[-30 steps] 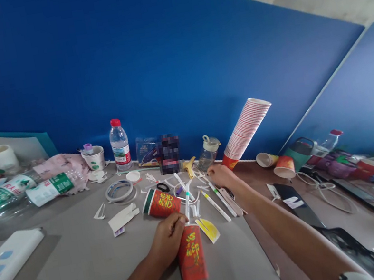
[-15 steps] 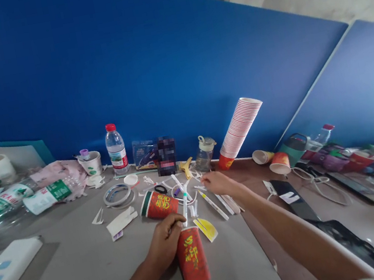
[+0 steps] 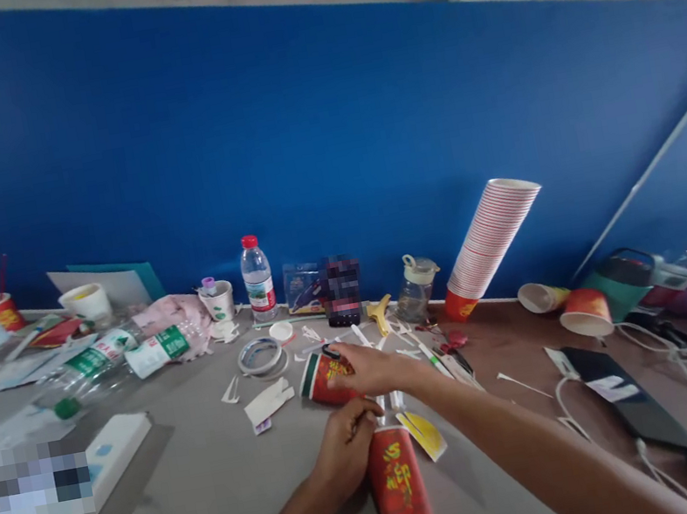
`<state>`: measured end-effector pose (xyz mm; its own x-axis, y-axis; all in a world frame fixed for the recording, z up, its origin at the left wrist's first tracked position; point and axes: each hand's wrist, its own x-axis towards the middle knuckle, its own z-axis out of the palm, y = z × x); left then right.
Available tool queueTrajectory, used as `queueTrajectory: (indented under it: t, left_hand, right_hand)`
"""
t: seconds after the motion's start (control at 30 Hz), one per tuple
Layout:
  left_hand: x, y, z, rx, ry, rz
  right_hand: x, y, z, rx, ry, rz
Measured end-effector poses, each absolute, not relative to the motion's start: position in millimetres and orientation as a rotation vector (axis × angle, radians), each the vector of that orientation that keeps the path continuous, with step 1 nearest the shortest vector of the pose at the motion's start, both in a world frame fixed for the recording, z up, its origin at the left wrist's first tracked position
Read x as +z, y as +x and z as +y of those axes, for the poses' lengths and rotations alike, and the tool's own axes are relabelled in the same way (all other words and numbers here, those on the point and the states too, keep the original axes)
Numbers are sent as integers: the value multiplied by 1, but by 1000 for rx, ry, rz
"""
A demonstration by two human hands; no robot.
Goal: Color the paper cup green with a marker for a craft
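My left hand (image 3: 346, 444) is closed against the upper left edge of a red paper cup (image 3: 402, 490) with yellow writing. Its curled fingertips lie just beyond the cup's rim. My right hand (image 3: 367, 370) reaches across the desk, thumb and finger apart, over a second red paper cup (image 3: 318, 378) lying on its side with a green band at one end. Its forefinger is at a black loop (image 3: 332, 350), like a scissors handle, whose other parts are hidden. Beside the near cup lies a yellow paper piece (image 3: 424, 435).
Tape rolls (image 3: 261, 357) and paper scraps (image 3: 268, 401) lie left of my hands. Behind stand a red-capped water bottle (image 3: 259, 285), a glass jar (image 3: 416, 290) and a tall leaning stack of paper cups (image 3: 491, 244). A black tablet-like slab (image 3: 627, 397) and white cable (image 3: 677, 358) occupy the right.
My right hand has moved left from the scattered strips to the lying cup and black loop. My left hand stays at the near cup. The whole view has shifted.
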<state>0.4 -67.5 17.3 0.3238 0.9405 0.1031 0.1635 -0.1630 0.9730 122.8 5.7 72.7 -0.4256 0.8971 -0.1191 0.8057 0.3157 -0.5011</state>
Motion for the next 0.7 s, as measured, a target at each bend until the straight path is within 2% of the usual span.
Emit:
queueTrajectory:
  t: [0.17, 0.33, 0.5, 0.7]
  left_hand:
    - [12, 1, -68, 983, 1597, 996]
    - [12, 0, -68, 977, 1659, 971]
    - [14, -3, -68, 938, 1709, 999]
    - [15, -2, -70, 970, 1697, 989]
  right_hand:
    - [81, 104, 22, 801, -1567, -2487]
    - [105, 117, 51, 631, -1653, -2165]
    - [126, 124, 62, 504, -1656, -2118]
    - [105, 104, 55, 523, -1613, -2310]
